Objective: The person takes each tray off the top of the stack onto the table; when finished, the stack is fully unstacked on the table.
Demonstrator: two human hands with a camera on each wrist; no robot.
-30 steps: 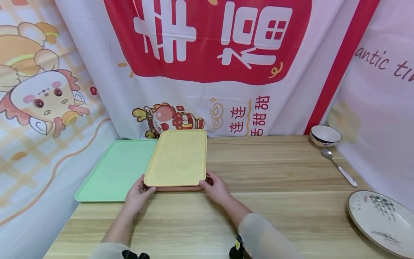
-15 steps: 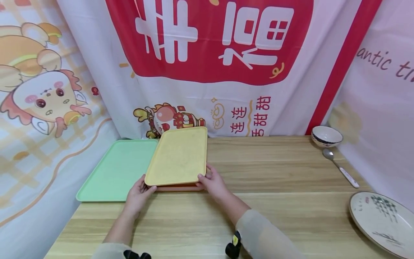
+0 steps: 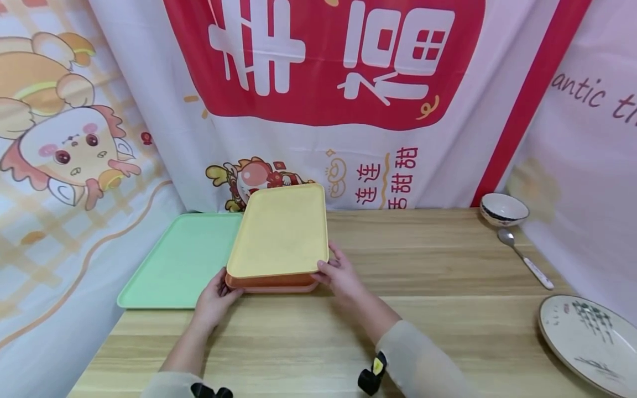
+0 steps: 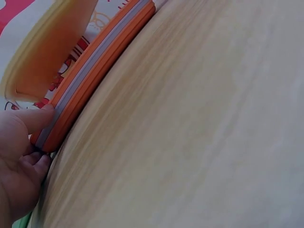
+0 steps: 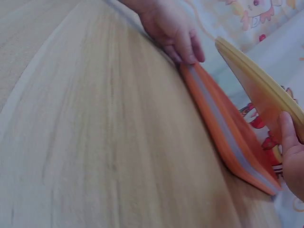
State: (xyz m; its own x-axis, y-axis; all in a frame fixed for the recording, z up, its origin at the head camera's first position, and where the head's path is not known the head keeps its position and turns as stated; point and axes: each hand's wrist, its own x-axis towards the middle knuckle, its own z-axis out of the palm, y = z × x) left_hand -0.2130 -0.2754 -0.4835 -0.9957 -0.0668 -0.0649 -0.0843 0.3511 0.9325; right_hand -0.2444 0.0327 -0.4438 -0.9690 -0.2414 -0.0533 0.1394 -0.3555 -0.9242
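Note:
A yellow tray (image 3: 278, 229) is raised at a tilt above a stack of orange and greyish trays (image 3: 278, 283). My right hand (image 3: 345, 279) pinches its near right corner, thumb against the tray in the right wrist view (image 5: 288, 130). A gap shows between the yellow tray (image 4: 47, 57) and the stack in the left wrist view. At the stack's near left corner my left hand (image 3: 213, 304) grips the lower trays (image 4: 95, 71), thumb on top and fingers tucked at the underside. Left of the stack lies a green tray (image 3: 179, 265), partly hidden behind the yellow one.
On the right of the wooden table (image 3: 398, 309) are a small patterned bowl (image 3: 504, 210) at the back, a spoon (image 3: 525, 258) with a white handle, and a large painted plate (image 3: 587, 337). Printed cloths (image 3: 308, 121) hang behind and along both sides.
The yellow tray has lifted off the stack and shifted slightly right, carried by my right hand, exposing the orange tray beneath. My left hand has stayed at the stack's corner.

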